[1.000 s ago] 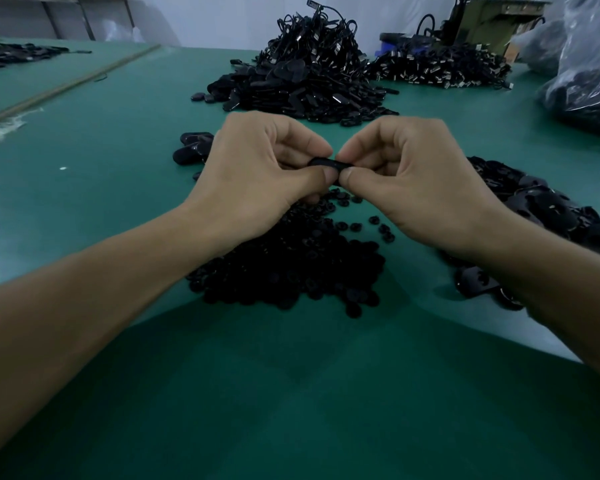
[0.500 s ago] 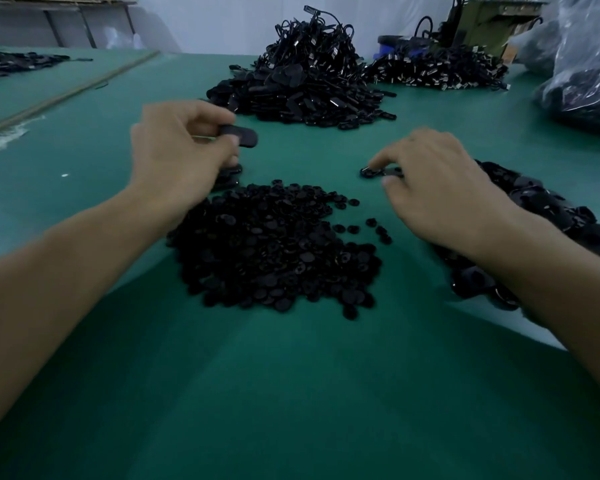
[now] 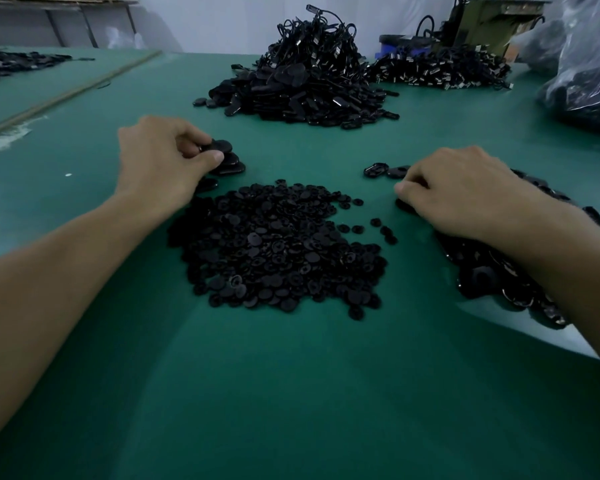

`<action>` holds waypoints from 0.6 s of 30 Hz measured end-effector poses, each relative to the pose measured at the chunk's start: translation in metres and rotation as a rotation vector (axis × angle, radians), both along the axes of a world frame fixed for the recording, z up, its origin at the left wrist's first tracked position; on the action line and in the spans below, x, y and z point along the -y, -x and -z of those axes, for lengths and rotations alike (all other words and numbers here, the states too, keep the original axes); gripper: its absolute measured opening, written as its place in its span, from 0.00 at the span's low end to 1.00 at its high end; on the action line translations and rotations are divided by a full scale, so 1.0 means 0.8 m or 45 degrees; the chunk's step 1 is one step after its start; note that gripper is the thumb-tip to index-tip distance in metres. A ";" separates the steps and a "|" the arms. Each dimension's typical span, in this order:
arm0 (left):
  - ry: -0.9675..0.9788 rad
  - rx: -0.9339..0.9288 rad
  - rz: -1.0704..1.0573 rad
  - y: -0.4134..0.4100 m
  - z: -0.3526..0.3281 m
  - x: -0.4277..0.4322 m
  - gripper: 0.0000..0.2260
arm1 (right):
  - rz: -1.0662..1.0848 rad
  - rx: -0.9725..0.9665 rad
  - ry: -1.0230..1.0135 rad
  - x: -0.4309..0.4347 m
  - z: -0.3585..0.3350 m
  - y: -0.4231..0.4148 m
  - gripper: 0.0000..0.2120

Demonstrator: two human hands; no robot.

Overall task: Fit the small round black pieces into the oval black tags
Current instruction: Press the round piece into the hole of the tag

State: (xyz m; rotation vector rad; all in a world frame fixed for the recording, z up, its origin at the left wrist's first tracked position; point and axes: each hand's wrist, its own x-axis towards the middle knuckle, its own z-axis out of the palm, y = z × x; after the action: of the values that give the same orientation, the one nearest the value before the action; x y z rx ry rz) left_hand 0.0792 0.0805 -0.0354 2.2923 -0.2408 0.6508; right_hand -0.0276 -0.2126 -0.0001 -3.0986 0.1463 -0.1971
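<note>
A heap of round pieces (image 3: 278, 251) lies on the worktop (image 3: 291, 393). Beside it the right hand (image 3: 465, 195) curls its fingers (image 3: 403, 189) at the edge of the loose tags (image 3: 492, 271) (grasping anything? cannot tell). Farther off, the left hand (image 3: 160, 161) pinches an oval tag (image 3: 219, 146) over a small stack (image 3: 232, 167).

Our left hand (image 3: 163, 161) pinched an oval tag (image 3: 220, 147) just above a small stack of tags (image 3: 231, 167); our right hand (image 3: 465, 194) lay curled on the right-hand tag pile (image 3: 492, 271), its hold unclear; the round pieces (image 3: 278, 247) lay heaped between them.
</note>
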 end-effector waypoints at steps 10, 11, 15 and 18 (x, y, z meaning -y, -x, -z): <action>0.019 0.081 0.060 0.028 -0.012 0.028 0.05 | -0.159 0.118 -0.204 -0.004 0.003 -0.004 0.09; 0.033 0.102 0.120 0.034 -0.014 0.036 0.06 | -0.179 0.158 -0.232 -0.004 0.005 -0.005 0.09; 0.068 0.191 0.434 0.065 -0.018 0.066 0.04 | -0.315 0.305 -0.426 -0.011 0.004 -0.001 0.03; 0.136 0.148 0.623 0.082 -0.016 0.081 0.03 | -0.463 0.364 -0.755 -0.020 0.002 0.005 0.03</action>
State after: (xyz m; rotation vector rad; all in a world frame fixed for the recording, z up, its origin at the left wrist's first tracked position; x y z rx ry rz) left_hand 0.0136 0.0159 -0.0226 1.9867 -0.7742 0.5241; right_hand -0.0319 -0.1965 -0.0019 -2.4209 -0.3077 -0.4764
